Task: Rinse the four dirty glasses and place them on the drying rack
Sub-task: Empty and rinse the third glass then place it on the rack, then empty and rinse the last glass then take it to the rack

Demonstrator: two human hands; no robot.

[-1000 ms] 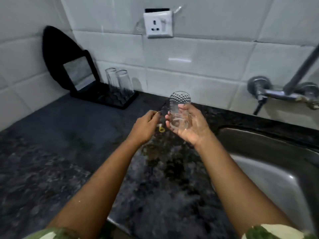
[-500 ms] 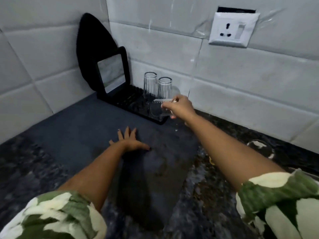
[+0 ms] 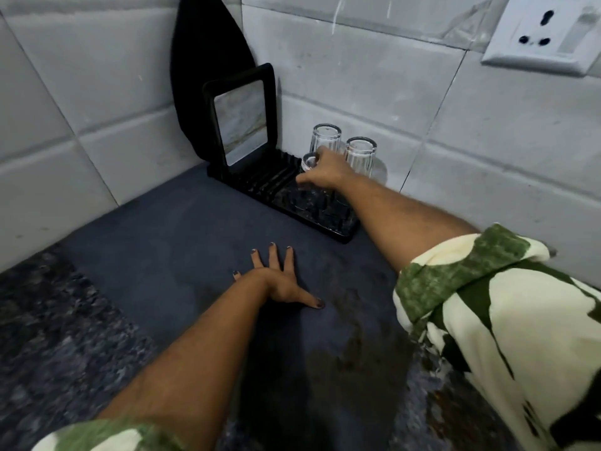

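Note:
A black drying rack (image 3: 325,221) sits in the corner of the dark counter. Two clear glasses stand upside down on its far side, one (image 3: 325,138) to the left and one (image 3: 360,156) to the right. My right hand (image 3: 325,172) reaches over the rack and grips a third clear glass (image 3: 308,161) from above, upside down, in front of the left glass. Its lower part shows faintly against the rack. My left hand (image 3: 276,281) lies flat on the counter, fingers spread, a little in front of the rack, holding nothing.
A black-framed panel (image 3: 242,117) stands upright at the rack's left end, with a black curved board (image 3: 208,60) leaning on the tiled wall behind it. A white wall socket (image 3: 546,34) is at the upper right. The counter (image 3: 146,255) is wet near my right arm.
My right hand carried the glass from near the sink to the rack and turned it upside down. My left hand dropped flat onto the counter. The view swung left.

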